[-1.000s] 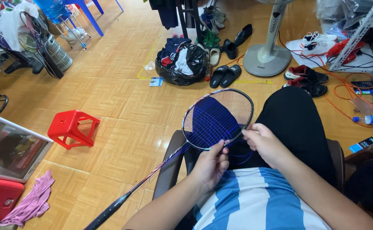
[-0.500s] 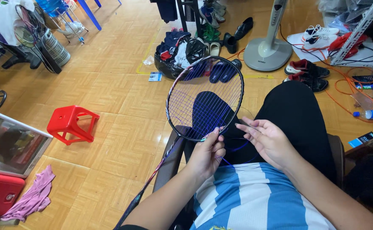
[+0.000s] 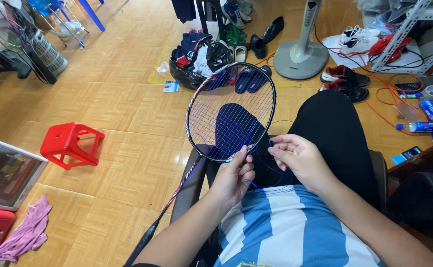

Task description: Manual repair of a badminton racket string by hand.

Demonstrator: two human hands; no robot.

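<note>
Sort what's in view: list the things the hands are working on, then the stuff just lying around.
In hand:
- badminton racket, frame held by left hand
- blue string, loose end pinched by right hand

Lying about:
- red stool
- black bag of clothes
- standing fan
- dark slippers
- pink cloth

blue and white vertically striped shirt, black trousers, forearms uncovered, no gloves, rings or watch visible
</note>
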